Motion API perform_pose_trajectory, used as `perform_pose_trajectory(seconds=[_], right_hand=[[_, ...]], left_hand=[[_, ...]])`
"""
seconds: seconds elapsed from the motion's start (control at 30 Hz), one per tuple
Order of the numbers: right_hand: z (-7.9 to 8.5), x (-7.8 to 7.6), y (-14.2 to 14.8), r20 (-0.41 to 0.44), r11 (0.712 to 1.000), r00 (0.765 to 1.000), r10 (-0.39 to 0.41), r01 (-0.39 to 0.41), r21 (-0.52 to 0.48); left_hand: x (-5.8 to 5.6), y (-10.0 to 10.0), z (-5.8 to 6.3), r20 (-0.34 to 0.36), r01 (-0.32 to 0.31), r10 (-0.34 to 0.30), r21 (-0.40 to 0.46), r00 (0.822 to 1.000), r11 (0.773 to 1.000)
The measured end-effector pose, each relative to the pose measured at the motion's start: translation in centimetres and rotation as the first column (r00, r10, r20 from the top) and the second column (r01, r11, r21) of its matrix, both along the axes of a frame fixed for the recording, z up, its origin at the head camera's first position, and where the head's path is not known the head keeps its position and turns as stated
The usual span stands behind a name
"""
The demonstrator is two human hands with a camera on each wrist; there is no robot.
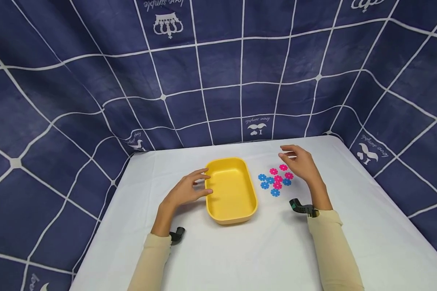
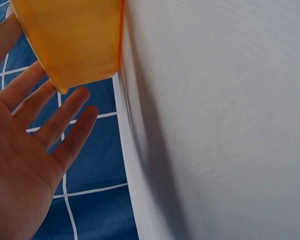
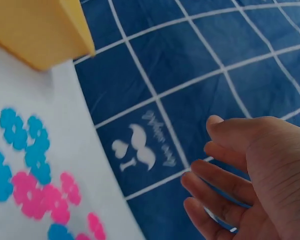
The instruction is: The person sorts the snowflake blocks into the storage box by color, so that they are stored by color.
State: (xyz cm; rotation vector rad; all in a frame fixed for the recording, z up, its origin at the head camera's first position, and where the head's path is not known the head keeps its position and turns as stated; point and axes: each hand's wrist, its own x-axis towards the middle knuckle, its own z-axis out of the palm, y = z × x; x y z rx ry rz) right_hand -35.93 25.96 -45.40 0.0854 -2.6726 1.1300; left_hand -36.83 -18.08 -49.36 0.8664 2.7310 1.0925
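Observation:
A yellow rectangular tray [image 1: 231,192] with rounded corners stands on the table, its inside bare. At its left side is my left hand [image 1: 185,190], fingers spread and thumb over the near rim; in the left wrist view the fingers are loosely extended beside the tray wall [image 2: 77,40], and I cannot tell whether they touch it. To the tray's right lie several flower-shaped discs, some pink [image 1: 278,178] and some blue [image 1: 275,192], a few overlapping. Just beyond them hovers my right hand [image 1: 301,163], fingers loosely bent, nothing between thumb and fingers in the right wrist view.
A white cloth [image 1: 218,254] covers the table. Dark blue curtains [image 1: 222,101] with white grid lines hang close behind it and along both sides. Each wrist wears a black device, like the one [image 1: 302,207] on the right.

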Motion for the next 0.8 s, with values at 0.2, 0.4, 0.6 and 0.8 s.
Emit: perform_pose_trajectory(seconds=[0.2,0.4,0.6,0.8], right_hand=[[-2.4,-0.8,1.4,0.057,0.998,0.997,-0.058,0.059,-0.009],[-5.0,-1.7,2.1,0.127,0.997,0.989,-0.077,0.079,-0.007],[-6.4,-2.1,1.7,0.147,0.996,0.985,-0.089,0.084,0.035],[-6.9,-2.4,1.4,0.159,0.989,0.978,-0.136,0.123,0.085]], left_hand=[[0.2,0.0,0.1,0.022,-0.001,0.001,0.002,1.000,1.000],[0.3,0.0,0.1,0.024,-0.007,0.008,-0.004,1.000,1.000],[0.2,0.0,0.0,0.015,-0.001,0.001,0.003,1.000,1.000],[0.2,0.0,0.1,0.025,0.003,-0.003,-0.001,1.000,1.000]])
